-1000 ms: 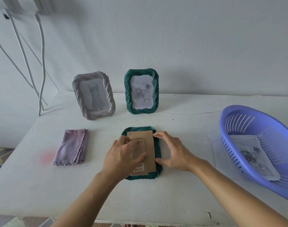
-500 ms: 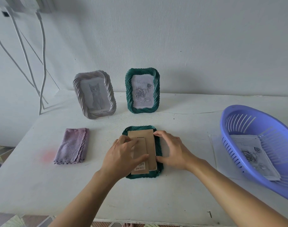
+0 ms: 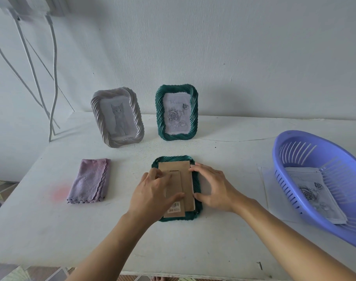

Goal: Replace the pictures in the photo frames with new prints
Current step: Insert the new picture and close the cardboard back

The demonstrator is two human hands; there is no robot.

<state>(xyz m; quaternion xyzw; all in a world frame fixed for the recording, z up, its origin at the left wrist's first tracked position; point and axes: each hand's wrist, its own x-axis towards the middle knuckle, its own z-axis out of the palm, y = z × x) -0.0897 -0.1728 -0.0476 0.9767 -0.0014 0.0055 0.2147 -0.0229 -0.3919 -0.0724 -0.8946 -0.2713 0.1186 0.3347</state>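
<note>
Folded purple cloth (image 3: 89, 180) flat on white table (image 3: 31, 230); white cables (image 3: 53, 78) down wall

- A green frame (image 3: 197, 201), face down on a white table (image 3: 51, 230), is being touched at its right rim by the fingertips and thumb of the right hand (image 3: 215, 187).
- Its brown backing board (image 3: 186, 175) is being pressed by the left hand (image 3: 152, 191).
- A grey cat frame (image 3: 96, 116) and a second green frame (image 3: 194, 110) are being displayed upright behind.
- A rose print (image 3: 315, 191) is being kept in a purple basket (image 3: 284, 159) at right.
</note>
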